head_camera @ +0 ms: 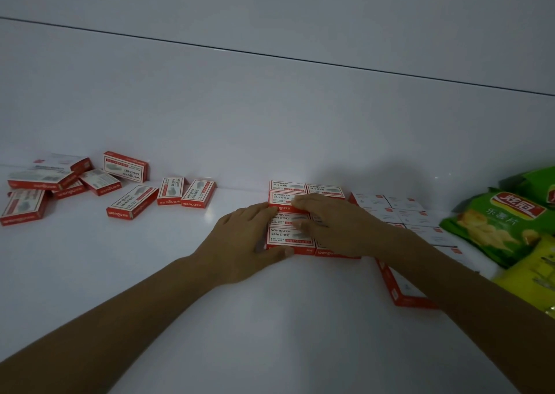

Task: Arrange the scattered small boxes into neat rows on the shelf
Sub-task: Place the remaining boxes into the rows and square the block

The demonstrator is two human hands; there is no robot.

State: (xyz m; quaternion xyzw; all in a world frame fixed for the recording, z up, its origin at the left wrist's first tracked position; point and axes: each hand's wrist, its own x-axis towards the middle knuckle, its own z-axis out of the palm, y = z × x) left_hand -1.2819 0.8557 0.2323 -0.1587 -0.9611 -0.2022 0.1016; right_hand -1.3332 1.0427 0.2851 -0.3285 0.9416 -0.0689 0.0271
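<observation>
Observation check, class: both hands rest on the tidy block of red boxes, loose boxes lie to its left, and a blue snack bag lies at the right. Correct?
No: in the head view the snack bag is green, not blue. The rest holds.

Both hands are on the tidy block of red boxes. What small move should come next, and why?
Probably the left hand should lift off and reach for the nearest loose box, just left of the block. The block looks squared, with the left hand against its side and the right hand flat on top, while other loose boxes lie scattered further left.
</observation>
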